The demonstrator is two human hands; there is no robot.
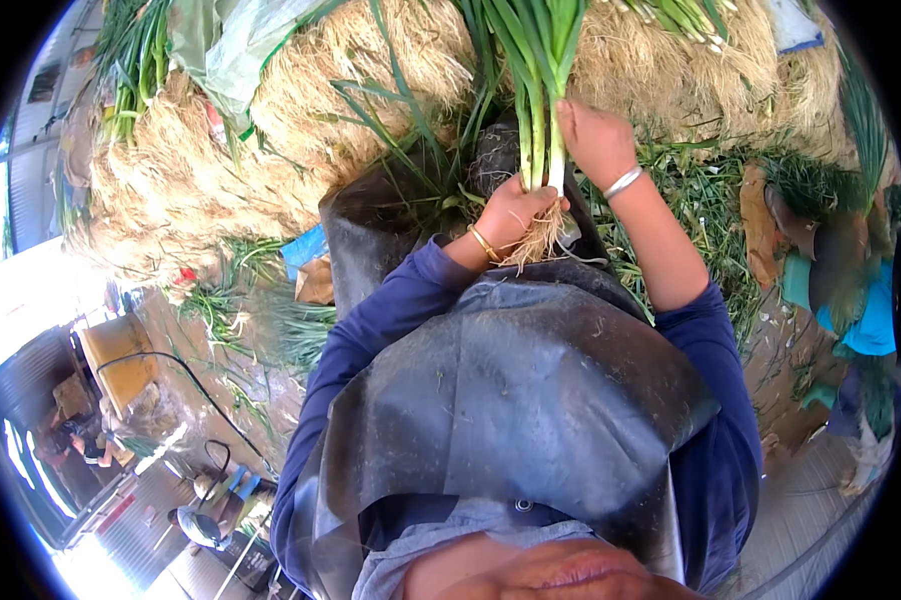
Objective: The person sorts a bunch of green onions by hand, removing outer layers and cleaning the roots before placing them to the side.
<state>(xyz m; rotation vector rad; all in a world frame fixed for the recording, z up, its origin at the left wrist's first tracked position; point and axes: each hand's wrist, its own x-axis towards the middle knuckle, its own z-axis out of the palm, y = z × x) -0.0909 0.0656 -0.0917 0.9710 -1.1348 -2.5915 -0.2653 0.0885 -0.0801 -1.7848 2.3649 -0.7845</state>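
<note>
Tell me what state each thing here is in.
Green onions: bunched, roots attached
Left hand: closed around their lower ends
Right hand: touching them higher up, fingers mostly hidden
Black apron: worn, flecked with dirt
Silver bracelet: worn on the right arm
Onion pile: stacked, roots facing outward

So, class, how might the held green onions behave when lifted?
The green onions will likely stay fairly stiff along their straight stalks, but may flop at the long leaves. Their thin, stringy roots would probably dangle.

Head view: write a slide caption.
Left hand and right hand on long white-stemmed green onions before a shiny black apron, heaped pale stringy roots beyond.
</note>
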